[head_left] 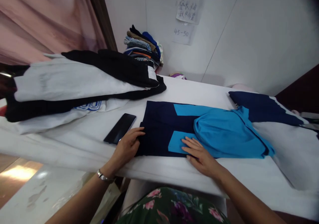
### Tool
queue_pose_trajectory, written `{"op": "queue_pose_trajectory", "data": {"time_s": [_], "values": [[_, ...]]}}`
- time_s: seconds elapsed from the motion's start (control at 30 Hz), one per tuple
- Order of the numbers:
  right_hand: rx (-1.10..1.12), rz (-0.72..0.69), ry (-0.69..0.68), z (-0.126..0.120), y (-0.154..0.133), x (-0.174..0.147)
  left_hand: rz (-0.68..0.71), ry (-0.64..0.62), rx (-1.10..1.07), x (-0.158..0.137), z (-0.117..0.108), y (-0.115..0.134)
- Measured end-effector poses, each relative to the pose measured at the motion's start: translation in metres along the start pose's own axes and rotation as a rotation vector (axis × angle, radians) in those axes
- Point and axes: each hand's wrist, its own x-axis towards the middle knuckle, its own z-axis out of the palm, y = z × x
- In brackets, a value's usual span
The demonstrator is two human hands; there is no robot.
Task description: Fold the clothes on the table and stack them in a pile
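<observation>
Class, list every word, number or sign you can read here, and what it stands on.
"45-50": lower wall sheet.
"外套", apparently, ending the handwriting on the upper wall sheet; the rest is too blurred.
Blue print, lower white garment: partly covered, unreadable.
Grey mark, upper white garment: too faint.

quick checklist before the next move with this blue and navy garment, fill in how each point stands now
1. Left hand touching the garment at its navy end: ok
2. Right hand on a light blue panel: ok
3. Bright blue part smooth: not ok, rumpled
4. Phone apart from the garment: ok
5. Garment's underside smooth: cannot tell, hidden
</observation>
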Motion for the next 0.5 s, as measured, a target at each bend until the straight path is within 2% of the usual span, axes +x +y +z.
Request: {"op": "queue_pose_trajectory", "data": {"time_s": [0.13, 0.2, 0.27, 0.37, 0.43, 0.5], "values": [[-0.089, -0.033, 0.245, -0.021, 0.001, 0.007, -0.215, 0.087, -0.043, 0.014, -0.004, 0.007], [-0.194, 0.041, 0.374, -0.031, 0.011, 0.012, -0.289, 0.073, -0.009, 0.024, -0.004, 0.010], [-0.283, 0.184, 0.428, -0.036, 0.027, 0.015, -0.319, 0.026, 0.077, 0.036, -0.001, 0.013], [-0.334, 0.385, 0.305, -0.026, 0.053, 0.018, -0.312, -0.053, 0.234, 0.055, 0.003, 0.019], [-0.349, 0.435, 0.179, -0.013, 0.066, 0.018, -0.316, -0.113, 0.295, 0.070, 0.004, 0.022], [-0.373, 0.442, 0.122, -0.002, 0.072, 0.018, -0.370, -0.188, 0.309, 0.086, 0.006, 0.022]]}}
